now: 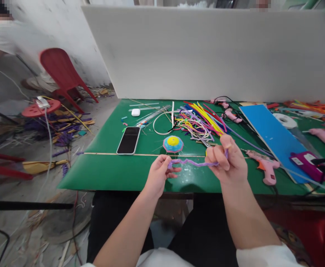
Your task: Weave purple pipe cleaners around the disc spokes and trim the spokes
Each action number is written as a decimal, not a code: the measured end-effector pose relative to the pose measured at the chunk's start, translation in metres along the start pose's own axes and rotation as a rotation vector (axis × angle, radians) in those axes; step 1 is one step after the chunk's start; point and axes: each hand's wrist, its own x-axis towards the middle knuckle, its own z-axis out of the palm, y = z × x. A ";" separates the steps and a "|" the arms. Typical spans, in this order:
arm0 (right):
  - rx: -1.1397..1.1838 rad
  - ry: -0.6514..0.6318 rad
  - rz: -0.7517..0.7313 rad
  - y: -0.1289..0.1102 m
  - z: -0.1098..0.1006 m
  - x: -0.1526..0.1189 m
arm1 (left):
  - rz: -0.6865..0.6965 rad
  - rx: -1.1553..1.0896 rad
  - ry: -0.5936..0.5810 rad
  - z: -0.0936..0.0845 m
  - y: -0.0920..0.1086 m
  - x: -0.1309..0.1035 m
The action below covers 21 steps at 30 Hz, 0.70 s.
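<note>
- Purple fuzzy stem [192, 162], slightly wavy, stretches left to right between the two hands, raised above the near part of the table.
- Left hand [159, 172] pinches the stem's left end between thumb and forefinger, with the other fingers loosely spread.
- Right hand [227, 160] has its fingers curled down on the stem's right part, and a short piece shows upright beside the fingers. The two hands are well apart, joined only by the stem.
- Just beyond the stem sits a small many-sided disc [173, 144], yellow at the middle, then light blue, edged in pink, with thin spikes sticking out.
- A thin wooden stick [104, 154] crosses the table from the left, passing behind the hands.
- Left of the disc lies a phone [128, 140], dark screen up, and farther off a small white case [135, 112].
- Beyond the disc, toward the right, is a tangled heap of coloured stems [193, 124].
- To the right of the right hand lie a pink glue gun [269, 172], a slanting blue board [273, 141] and a purple power strip [312, 163].
- All this rests on a green table [95, 178], with a pale panel [207, 55] upright along its far side.
- Far left, a red chair [58, 68] stands near a person in white [2, 37].
</note>
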 end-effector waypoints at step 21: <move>-0.911 -0.143 0.050 0.042 0.029 -0.014 | 0.114 -0.247 -0.137 0.008 0.006 -0.022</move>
